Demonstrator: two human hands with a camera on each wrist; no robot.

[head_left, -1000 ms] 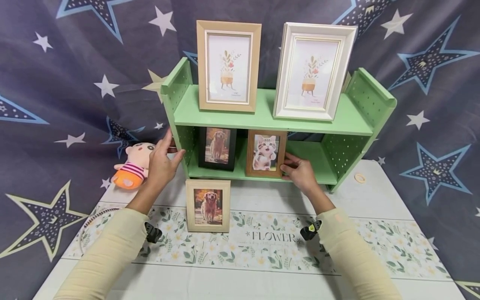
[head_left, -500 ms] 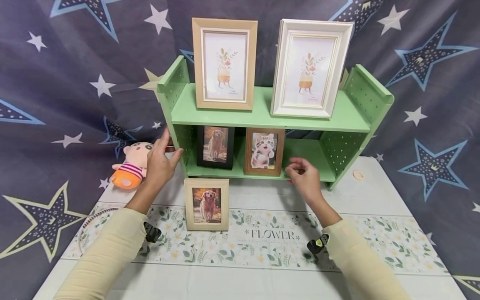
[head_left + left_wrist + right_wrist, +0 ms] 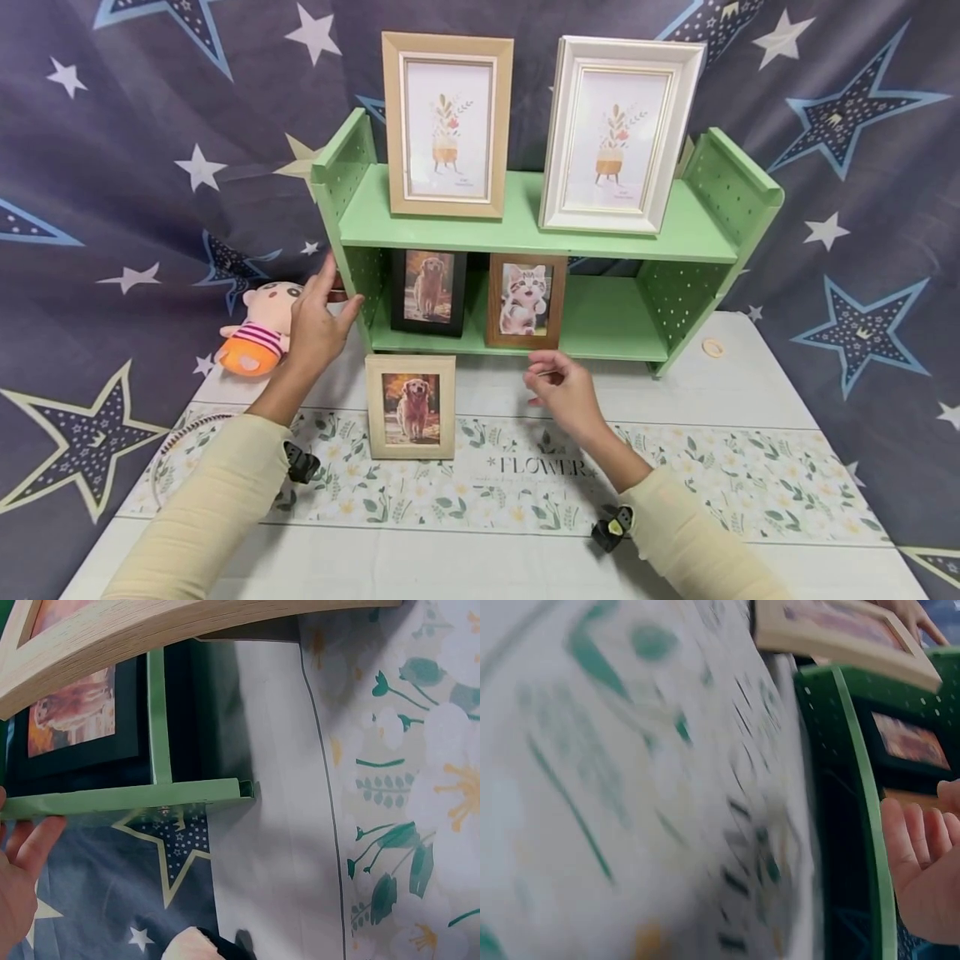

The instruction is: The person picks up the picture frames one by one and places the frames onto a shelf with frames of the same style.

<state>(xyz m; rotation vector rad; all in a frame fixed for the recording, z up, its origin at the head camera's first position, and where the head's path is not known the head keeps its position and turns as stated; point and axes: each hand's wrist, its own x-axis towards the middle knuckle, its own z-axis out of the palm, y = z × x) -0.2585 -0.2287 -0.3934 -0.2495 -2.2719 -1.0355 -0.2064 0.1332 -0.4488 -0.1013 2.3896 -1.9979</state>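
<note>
A green two-tier shelf (image 3: 480, 236) stands on the table. My left hand (image 3: 321, 321) rests on its left side panel, fingers fairly straight; in the left wrist view, fingertips of that hand (image 3: 22, 877) meet the panel from outside. My right hand (image 3: 566, 392), loosely curled and holding nothing, hovers in front of the lower tier. On that tier stand a black picture frame (image 3: 396, 308) with a dog photo and a brown picture frame (image 3: 494, 300) with a kitten photo. In front of the shelf, left of my right hand, stands a light wood picture frame (image 3: 412, 452) with a dog photo.
Two larger picture frames, one tan (image 3: 447, 207) and one white (image 3: 600, 223), stand on the top tier. Left of the shelf sits a plush doll (image 3: 255, 333). A small ring (image 3: 712, 347) lies at right, a beaded loop (image 3: 168, 442) at left. The tablecloth (image 3: 480, 558) has a flower band.
My right hand has let go of the brown picture frame's right edge and moved down and left, towards the light wood picture frame. My left hand has stayed at the side panel.
</note>
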